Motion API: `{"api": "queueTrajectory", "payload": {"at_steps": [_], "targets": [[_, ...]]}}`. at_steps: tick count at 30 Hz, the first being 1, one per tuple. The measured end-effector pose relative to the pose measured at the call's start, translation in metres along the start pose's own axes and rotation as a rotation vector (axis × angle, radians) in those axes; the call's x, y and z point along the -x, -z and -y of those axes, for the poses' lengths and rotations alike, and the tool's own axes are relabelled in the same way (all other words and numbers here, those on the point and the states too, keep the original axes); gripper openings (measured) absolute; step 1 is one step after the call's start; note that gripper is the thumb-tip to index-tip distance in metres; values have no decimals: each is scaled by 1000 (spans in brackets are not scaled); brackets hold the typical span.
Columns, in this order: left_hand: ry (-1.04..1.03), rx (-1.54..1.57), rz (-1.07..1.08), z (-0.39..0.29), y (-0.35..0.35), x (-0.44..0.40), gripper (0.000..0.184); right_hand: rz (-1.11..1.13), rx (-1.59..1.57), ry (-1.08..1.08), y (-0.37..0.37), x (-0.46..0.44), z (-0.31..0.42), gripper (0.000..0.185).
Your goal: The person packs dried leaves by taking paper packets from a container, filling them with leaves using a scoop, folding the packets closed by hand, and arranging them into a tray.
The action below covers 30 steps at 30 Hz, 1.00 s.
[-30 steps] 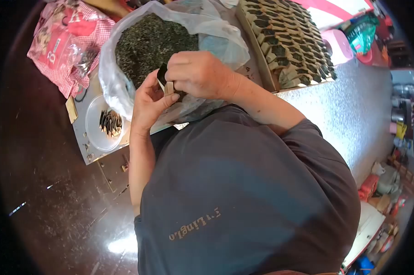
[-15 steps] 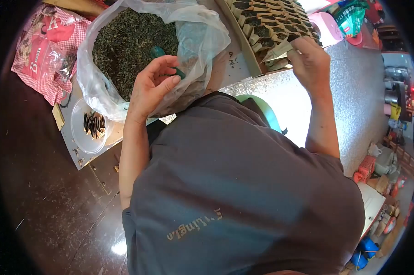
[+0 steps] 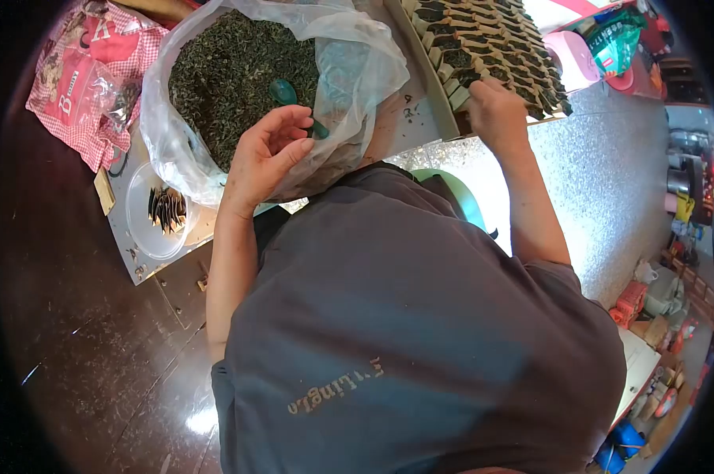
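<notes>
My left hand (image 3: 266,158) hovers at the near side of a clear plastic bag (image 3: 365,59) of dried dark-green leaves (image 3: 227,71). Its fingers are loosely curled, with the thumb apart. Just beyond the fingertips is a green spoon (image 3: 283,92), its handle partly hidden behind them; I see no firm grip on it. At the near corner of a cardboard box (image 3: 430,75), my right hand (image 3: 499,114) is closed on a small paper packet (image 3: 459,96), mostly covered by the fingers. Rows of leaf-filled paper packets (image 3: 491,39) stand in the box.
A clear round tub (image 3: 140,225) with several dark packets stands at the table's left corner. Left of the bag lies a red checked bag (image 3: 77,87). A pink container (image 3: 574,59) and a green packet (image 3: 614,43) are beyond the box. A green stool (image 3: 460,197) is below.
My right hand has moved left and down to the box's near corner, bringing the paper packet against the rows. My left hand stays near the spoon. The view has shifted slightly.
</notes>
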<state>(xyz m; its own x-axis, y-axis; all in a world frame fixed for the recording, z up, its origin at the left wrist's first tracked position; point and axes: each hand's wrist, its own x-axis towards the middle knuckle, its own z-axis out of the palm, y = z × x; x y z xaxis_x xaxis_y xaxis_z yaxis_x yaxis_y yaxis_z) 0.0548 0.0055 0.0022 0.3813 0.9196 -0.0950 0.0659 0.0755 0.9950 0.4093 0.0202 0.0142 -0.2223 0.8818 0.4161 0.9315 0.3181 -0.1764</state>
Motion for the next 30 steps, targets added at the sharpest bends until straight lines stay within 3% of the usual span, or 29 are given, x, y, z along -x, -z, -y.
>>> {"api": "queueTrajectory", "payload": {"at_steps": [11, 30], "targets": [[19, -19, 6, 5, 3, -1, 43, 139, 28, -8, 1, -4, 5, 10], [24, -35, 10, 1, 2, -5, 40, 150, 14, -66, 20, -3, 9, 28]]}}
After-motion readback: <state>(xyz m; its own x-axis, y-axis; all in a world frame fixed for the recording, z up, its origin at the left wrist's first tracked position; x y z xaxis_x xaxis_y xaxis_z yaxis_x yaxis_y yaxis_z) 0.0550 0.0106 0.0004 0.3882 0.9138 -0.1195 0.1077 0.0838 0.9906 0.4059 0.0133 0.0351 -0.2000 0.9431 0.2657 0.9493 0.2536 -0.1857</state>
